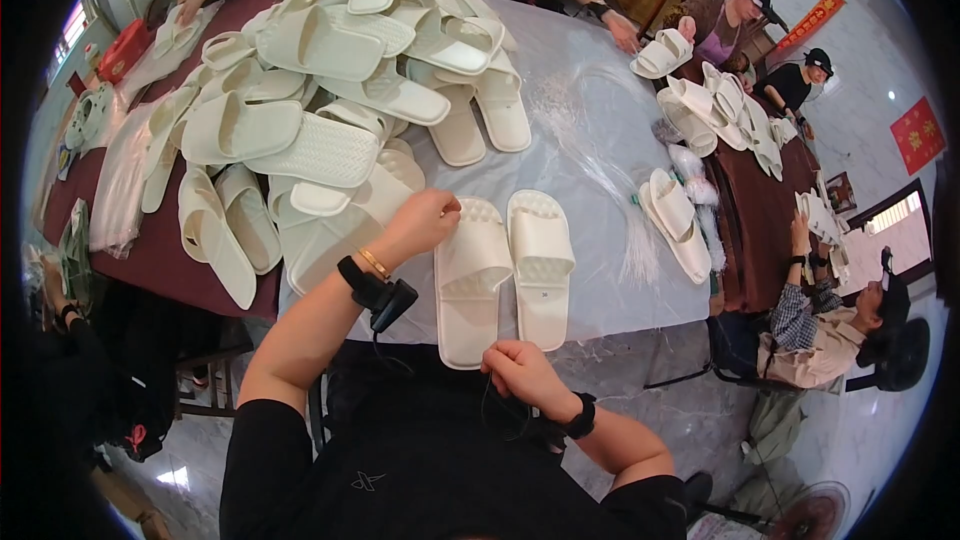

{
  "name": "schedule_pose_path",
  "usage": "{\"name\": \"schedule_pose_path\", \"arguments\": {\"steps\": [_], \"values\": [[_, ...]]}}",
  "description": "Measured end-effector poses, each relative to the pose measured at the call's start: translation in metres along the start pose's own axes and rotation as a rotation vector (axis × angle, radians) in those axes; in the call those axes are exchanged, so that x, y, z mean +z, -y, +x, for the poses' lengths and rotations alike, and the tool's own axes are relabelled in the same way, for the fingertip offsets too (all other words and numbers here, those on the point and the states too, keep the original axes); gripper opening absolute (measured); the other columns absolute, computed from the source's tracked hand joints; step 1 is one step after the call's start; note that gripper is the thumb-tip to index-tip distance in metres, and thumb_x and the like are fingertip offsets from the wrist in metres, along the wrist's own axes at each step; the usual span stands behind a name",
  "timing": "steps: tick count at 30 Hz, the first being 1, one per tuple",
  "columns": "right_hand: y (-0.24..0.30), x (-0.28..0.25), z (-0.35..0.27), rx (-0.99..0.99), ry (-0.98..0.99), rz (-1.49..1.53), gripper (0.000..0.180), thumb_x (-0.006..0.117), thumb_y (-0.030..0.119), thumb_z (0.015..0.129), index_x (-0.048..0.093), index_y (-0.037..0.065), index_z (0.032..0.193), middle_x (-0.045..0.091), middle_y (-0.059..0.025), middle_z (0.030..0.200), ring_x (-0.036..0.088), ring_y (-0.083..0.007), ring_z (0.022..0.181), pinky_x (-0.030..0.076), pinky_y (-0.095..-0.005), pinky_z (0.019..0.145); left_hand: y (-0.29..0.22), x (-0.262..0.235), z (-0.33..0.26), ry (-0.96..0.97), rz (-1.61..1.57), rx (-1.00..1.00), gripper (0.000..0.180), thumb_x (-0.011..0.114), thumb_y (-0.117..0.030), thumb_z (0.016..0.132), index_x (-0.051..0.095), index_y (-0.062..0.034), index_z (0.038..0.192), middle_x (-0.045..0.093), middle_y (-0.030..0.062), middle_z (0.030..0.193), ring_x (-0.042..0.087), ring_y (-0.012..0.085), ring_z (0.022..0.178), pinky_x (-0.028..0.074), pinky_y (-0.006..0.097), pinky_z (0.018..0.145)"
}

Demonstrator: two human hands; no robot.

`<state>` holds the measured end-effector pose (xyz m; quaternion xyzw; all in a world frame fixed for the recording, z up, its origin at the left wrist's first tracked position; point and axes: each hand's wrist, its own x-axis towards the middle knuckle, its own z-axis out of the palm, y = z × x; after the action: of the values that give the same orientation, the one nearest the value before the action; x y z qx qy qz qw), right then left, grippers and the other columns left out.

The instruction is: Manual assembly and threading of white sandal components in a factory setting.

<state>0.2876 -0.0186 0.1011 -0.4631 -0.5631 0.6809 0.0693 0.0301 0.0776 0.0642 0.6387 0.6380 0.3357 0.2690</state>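
Slipper pile (385, 95) with hidden core

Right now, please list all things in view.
Slipper pair: two, cream, front centre
Slipper heap: many, cream, left
Side slippers: two, cream, further right
Strips: uncounted, clear, right of heap
Bags: several, clear, far left
Sheet: one, pale, under pair
Tabletops: two, maroon, left and right
Farther slippers: many, cream, right tabletop
Container: one, red, upper left
Co-workers: at least five, varied clothing, around
Hangings: two, red, right wall
Left fingers: one hand, pair's toe end
Right fingers: one hand, pair's heel end
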Motion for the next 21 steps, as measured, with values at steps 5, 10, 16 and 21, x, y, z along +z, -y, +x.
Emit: {"name": "schedule_pose_path", "arguments": {"steps": [5, 10, 16, 21], "values": [[-0.012, -0.004, 0.0, 0.012, -0.011, -0.003, 0.026, 0.051, 0.021, 0.091, 0.06, 0.0, 0.078, 0.052, -0.0027, 0.053, 0.049, -0.0095, 0.045, 0.037, -0.0236, 0.043, 0.003, 0.004, 0.002, 0.014, -0.012, -0.006, 0.023, 0.058, -0.017, 0.082, 0.066, 0.0026, 0.091, 0.066, 0.0205, 0.089, 0.063, 0.0356, 0.085, 0.049, 0.042, 0.077], [-0.018, -0.008, 0.029, -0.005, -0.056, 0.014, 0.027, 0.051, 0.022, 0.092, 0.059, 0.0, 0.077, 0.052, -0.0035, 0.052, 0.048, -0.0104, 0.045, 0.037, -0.0243, 0.044, 0.002, 0.007, 0.006, 0.01, 0.003, -0.013, 0.022, 0.058, -0.016, 0.082, 0.067, 0.0023, 0.091, 0.067, 0.0205, 0.087, 0.064, 0.0357, 0.082, 0.05, 0.042, 0.075], [-0.015, -0.005, 0.083, -0.147, -0.159, 0.094, 0.028, 0.049, 0.02, 0.091, 0.058, -0.003, 0.077, 0.052, -0.0067, 0.051, 0.049, -0.0139, 0.042, 0.039, -0.0294, 0.042, 0.0, 0.009, 0.026, 0.102, 0.11, -0.044, 0.029, 0.056, -0.023, 0.083, 0.067, 0.0025, 0.087, 0.066, 0.0225, 0.085, 0.063, 0.0388, 0.081, 0.048, 0.045, 0.075], [-0.01, -0.004, 0.105, -0.228, -0.246, -0.074, 0.031, 0.049, 0.021, 0.091, 0.058, -0.003, 0.073, 0.052, -0.0079, 0.048, 0.052, -0.0162, 0.04, 0.041, -0.0324, 0.043, -0.004, 0.018, 0.046, 0.237, 0.276, -0.138, 0.039, 0.056, -0.033, 0.083, 0.068, 0.0032, 0.087, 0.065, 0.0247, 0.089, 0.063, 0.0406, 0.085, 0.05, 0.045, 0.077]]}}
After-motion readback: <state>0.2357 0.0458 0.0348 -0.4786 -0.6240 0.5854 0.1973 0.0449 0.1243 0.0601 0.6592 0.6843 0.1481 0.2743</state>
